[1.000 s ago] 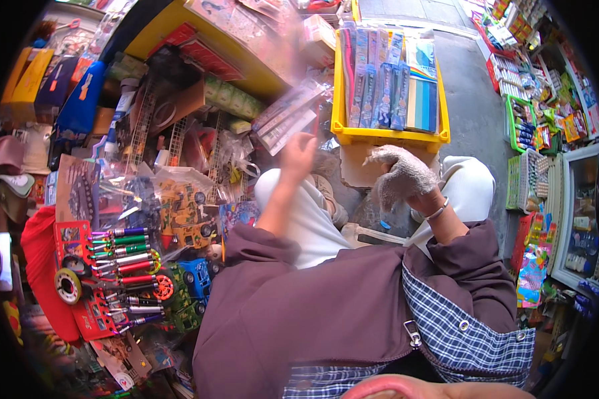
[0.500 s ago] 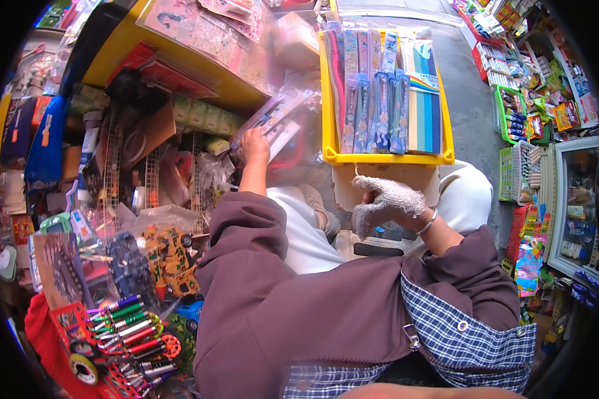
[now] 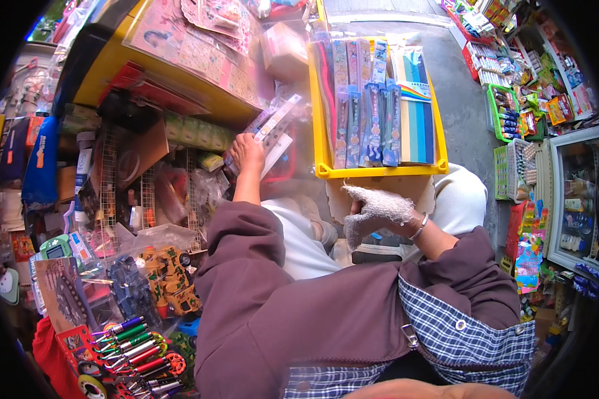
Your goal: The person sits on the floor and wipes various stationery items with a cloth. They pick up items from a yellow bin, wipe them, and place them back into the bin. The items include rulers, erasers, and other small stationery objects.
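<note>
Head view: the left hand (image 3: 246, 153) is raised above the lap with its grip closed on a flat clear packet (image 3: 273, 130), a long, narrow transparent sleeve with pale printed card inside; motion blur hides finer detail, and whether it is one packet or several stacked cannot be told. The packet lies tilted, its upper end pointing toward the near left corner of the yellow tray (image 3: 321, 143), just beside the tray's left wall. The right hand (image 3: 376, 213) wears a grey knitted glove and sits just below the tray's near edge, fingers curled loosely downward; whether its grip has hold of anything cannot be told. One bracelet (image 3: 419, 227) circles the right wrist. The tray rests against a brown cardboard piece (image 3: 419, 189) on the person's lap and carries upright packets in a row: about four long blue-and-pink printed packs (image 3: 363, 106) and one pack of coloured sheets (image 3: 416, 110) at the right wall. Both sleeves (image 3: 246, 266) are maroon. At the lower left of the stall floor lie one packed yellow toy vehicle (image 3: 170, 279) and a card of coloured pens (image 3: 130, 346), at least six visible.
</note>
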A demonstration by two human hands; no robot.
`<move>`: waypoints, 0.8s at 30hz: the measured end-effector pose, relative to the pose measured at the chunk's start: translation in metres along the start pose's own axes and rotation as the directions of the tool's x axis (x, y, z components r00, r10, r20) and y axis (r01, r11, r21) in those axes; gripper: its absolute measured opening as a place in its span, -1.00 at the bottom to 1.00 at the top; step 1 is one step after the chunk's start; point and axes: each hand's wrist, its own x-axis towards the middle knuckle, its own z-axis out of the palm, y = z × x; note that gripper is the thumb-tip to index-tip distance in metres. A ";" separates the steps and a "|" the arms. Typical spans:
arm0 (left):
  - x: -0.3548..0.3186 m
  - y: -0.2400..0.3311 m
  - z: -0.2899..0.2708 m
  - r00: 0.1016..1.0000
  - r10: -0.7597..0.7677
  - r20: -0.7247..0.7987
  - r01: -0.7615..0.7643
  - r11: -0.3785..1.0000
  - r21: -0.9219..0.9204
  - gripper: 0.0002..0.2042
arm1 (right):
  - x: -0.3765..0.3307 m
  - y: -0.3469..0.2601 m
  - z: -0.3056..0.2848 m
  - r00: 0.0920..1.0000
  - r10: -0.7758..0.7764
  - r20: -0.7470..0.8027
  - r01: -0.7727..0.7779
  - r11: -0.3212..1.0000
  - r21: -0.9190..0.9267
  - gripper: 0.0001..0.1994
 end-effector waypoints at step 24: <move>-0.221 0.200 -0.174 0.687 0.532 0.496 0.480 0.180 -0.859 -0.59 | -0.041 0.041 -0.028 0.586 -0.449 -0.675 0.635 0.771 0.039 -0.64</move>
